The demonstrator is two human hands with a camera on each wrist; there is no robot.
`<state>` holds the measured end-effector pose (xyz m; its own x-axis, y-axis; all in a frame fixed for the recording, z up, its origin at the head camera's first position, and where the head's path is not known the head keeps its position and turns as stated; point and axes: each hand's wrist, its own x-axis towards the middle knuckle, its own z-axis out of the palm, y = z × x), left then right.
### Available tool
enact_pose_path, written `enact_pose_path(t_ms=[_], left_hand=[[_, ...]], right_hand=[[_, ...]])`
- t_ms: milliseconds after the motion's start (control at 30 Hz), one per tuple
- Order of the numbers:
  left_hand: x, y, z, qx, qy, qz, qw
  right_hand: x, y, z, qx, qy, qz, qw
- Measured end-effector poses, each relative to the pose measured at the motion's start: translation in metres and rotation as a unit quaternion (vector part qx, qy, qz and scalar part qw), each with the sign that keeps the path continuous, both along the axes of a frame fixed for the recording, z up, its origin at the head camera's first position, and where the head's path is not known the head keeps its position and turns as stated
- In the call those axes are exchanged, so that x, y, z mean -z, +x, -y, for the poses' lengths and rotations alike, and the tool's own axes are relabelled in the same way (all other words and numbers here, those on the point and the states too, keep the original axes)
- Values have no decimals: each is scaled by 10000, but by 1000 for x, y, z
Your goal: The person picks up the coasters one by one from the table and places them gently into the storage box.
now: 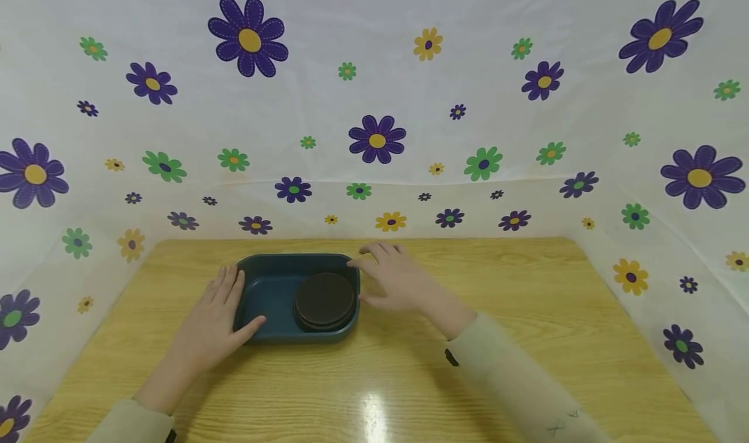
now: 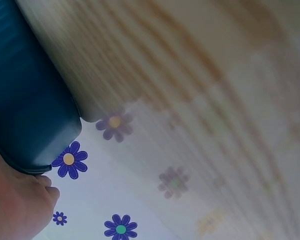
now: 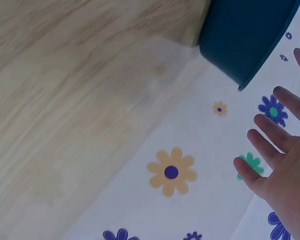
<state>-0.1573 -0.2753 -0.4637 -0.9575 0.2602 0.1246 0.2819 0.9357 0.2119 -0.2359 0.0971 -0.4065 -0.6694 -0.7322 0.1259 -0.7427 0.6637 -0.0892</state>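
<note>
A dark blue rectangular tray (image 1: 272, 300) with rounded corners stands on the wooden table. Inside it, at the right end, lies a dark brown round piece (image 1: 324, 298) with a layered edge, perhaps stacked discs; its exact kind cannot be told. My left hand (image 1: 213, 319) rests along the tray's left side, fingers fairly straight and thumb reaching over the front rim. At the right end my right hand (image 1: 398, 280) has its fingers spread beside the rim. The right wrist view shows this hand (image 3: 285, 150) stretched out, with a gap between it and the tray (image 3: 250, 35).
The wooden table (image 1: 497, 287) extends to the right and in front of the tray. White cloth (image 1: 328, 105) with purple, green and yellow flowers hangs behind the table and along both sides.
</note>
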Motion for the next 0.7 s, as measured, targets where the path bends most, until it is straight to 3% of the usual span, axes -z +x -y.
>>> enact_pose_path(t_ms=[233,367,533,700], left_hand=[[-2,-5,-5,60,-5,-26,10000],[-3,-7,-6,148,-72,-213,9996],[-5,-8,-7,251,-225,-580,9977],[-12,-9,-14,315,-351,-704,9964]], right_hand=[[-3,0,-34,219,-34,-182,9996],[-3,3,-55,481,12,-299,9984],[-2,11,-80,806,-115,-449,9957],[1,24,-104,1208,-173,-625,9906]])
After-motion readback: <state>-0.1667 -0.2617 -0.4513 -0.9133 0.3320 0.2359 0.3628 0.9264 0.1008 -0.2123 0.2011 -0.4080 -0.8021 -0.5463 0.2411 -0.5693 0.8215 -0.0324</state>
